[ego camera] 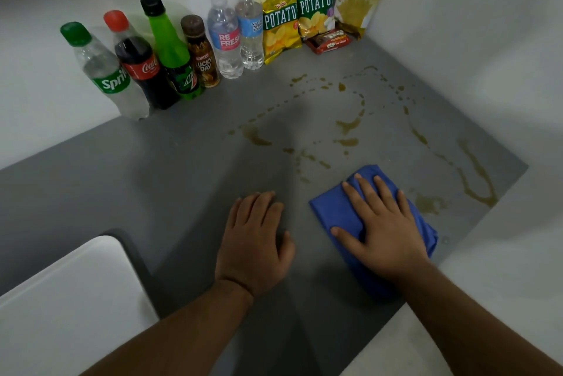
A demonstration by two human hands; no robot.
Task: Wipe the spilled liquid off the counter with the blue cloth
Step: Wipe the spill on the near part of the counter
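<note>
A folded blue cloth (332,211) lies on the grey counter (182,168) near its right front edge. My right hand (380,223) presses flat on top of the cloth with its fingers spread. Brownish spilled liquid (347,124) runs in streaks and drops across the counter beyond the cloth, with a larger streak (478,183) and a puddle (429,203) just to the cloth's right. My left hand (254,241) rests palm down on bare counter to the left of the cloth and holds nothing.
Along the back wall stands a row of bottles, from a Sprite bottle (103,71) to water bottles (225,37). Several snack bags (315,10) and a chocolate pack (330,42) fill the corner. A white rounded surface (70,299) lies front left.
</note>
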